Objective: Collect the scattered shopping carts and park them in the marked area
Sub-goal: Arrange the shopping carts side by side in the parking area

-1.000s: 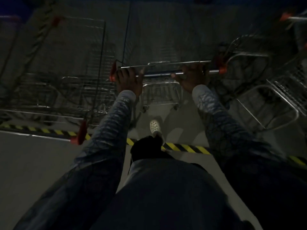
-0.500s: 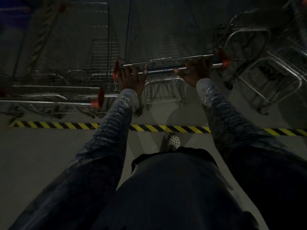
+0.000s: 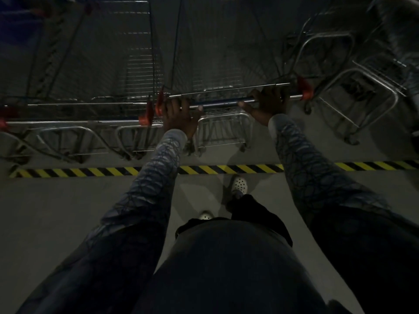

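A wire shopping cart (image 3: 223,71) stands straight ahead of me, beyond the yellow-and-black floor tape (image 3: 74,172). Its chrome handle bar (image 3: 223,102) has red end caps. My left hand (image 3: 180,116) grips the bar near its left end. My right hand (image 3: 268,105) grips it near the right end. The cart's rear wheels sit just past the tape, inside the marked area. The scene is dim.
A parked cart (image 3: 74,118) with a red-capped handle stands close on the left of mine. More carts (image 3: 353,94) stand at an angle on the right. My white shoes (image 3: 239,184) are on the bare grey floor on the near side of the tape.
The cart has rolled forward over the tape into the marked area beside the left cart. My feet have dropped back behind the tape line. Both hands keep their grip.
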`<action>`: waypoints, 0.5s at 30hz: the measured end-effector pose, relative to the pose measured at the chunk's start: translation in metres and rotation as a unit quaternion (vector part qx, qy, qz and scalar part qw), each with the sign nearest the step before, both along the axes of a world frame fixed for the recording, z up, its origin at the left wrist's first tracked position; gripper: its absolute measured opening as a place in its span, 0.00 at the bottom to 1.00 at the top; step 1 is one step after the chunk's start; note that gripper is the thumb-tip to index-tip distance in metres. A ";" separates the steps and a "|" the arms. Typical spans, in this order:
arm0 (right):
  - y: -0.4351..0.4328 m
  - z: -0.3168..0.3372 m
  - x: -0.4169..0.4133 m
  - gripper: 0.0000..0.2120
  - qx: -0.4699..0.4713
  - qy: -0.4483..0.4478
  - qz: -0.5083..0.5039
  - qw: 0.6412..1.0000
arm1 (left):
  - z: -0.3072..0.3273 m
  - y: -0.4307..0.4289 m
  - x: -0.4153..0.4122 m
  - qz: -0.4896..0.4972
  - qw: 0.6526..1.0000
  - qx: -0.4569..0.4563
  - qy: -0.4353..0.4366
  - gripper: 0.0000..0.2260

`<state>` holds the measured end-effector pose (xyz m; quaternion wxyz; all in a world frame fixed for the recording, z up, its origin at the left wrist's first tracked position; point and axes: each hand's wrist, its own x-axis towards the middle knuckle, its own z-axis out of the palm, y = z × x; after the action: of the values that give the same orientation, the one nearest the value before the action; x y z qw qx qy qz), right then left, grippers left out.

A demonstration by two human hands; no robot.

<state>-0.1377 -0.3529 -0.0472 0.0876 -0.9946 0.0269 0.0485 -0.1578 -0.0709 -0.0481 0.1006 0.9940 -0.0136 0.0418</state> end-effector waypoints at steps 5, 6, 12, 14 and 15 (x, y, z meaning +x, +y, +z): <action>0.003 0.002 -0.012 0.38 0.024 0.003 0.000 1.000 | -0.004 0.008 -0.009 -0.007 1.000 0.011 -0.003 0.36; 0.003 0.002 -0.013 0.37 0.024 0.004 0.001 1.000 | -0.003 0.009 -0.011 -0.009 1.000 0.011 -0.007 0.36; 0.005 0.002 -0.020 0.37 0.013 -0.004 0.002 1.000 | -0.004 0.012 -0.015 -0.020 0.999 0.026 -0.007 0.30; 0.004 0.002 -0.019 0.38 0.010 -0.002 0.001 1.000 | -0.004 0.011 -0.016 -0.017 0.999 0.023 -0.015 0.31; 0.004 0.002 -0.019 0.38 0.009 -0.001 0.001 1.000 | -0.004 0.012 -0.016 -0.016 1.000 0.021 -0.016 0.32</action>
<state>-0.1569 -0.3485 -0.0450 0.0962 -0.9939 0.0255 0.0478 -0.1738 -0.0594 -0.0519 0.0804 0.9947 -0.0318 0.0555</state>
